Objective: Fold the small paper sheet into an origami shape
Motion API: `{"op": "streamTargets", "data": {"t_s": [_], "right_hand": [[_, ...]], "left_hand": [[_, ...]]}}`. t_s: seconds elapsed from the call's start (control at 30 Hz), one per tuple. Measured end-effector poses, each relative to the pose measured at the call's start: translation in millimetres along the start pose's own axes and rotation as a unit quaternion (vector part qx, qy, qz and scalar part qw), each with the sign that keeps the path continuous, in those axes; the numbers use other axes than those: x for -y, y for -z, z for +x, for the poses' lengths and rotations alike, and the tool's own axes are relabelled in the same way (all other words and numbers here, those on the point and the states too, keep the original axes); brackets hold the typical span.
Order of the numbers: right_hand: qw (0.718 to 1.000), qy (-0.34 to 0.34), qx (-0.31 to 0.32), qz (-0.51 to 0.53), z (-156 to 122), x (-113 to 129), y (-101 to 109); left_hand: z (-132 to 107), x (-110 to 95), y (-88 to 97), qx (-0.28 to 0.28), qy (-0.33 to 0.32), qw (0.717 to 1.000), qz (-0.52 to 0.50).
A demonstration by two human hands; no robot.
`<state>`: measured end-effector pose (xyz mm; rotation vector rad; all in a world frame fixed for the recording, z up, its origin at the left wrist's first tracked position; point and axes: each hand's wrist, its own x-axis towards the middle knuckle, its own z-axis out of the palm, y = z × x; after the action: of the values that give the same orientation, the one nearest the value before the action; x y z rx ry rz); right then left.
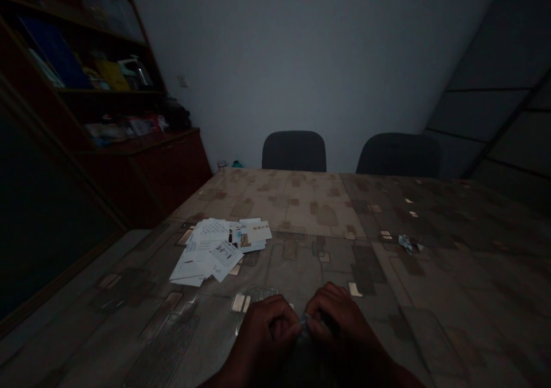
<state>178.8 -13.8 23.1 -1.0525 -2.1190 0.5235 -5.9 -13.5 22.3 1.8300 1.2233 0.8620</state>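
Small item: pale, bluish-white, slightly glossy; mostly hidden by fingers, outline and material indeterminate. Located above the near tabletop, between the hands. Left hand and right hand both pinch it, fingers curled. Beyond, left: overlapping white printed cards. Right: a crumpled scrap.
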Motion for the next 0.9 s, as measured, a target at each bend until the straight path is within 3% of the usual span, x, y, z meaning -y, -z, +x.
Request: {"op": "streamTargets", "data": {"t_s": [0.27, 0.47, 0.73, 0.9], "right_hand": [[0.998, -0.017, 0.036, 0.058, 1.1, -0.6, 0.1], [0.967, -0.164, 0.062, 0.183, 2.0, -2.6, 8.3], [0.984, -0.066, 0.058, 0.155, 3.5, -1.2, 6.2], [0.989, -0.033, 0.042, 0.141, 5.0, -8.4, 7.1]], "left_hand": [[-0.4, -3.5, -1.2, 0.009, 0.014, 1.0, -0.002], [6.2, 1.9, 2.8, 0.029, 0.128, 0.981, -0.144], [3.8, 6.2, 4.1, 0.051, 0.093, 0.966, -0.235], [3.9, -0.9, 6.0, 0.026, 0.048, 0.988, -0.148]]}}
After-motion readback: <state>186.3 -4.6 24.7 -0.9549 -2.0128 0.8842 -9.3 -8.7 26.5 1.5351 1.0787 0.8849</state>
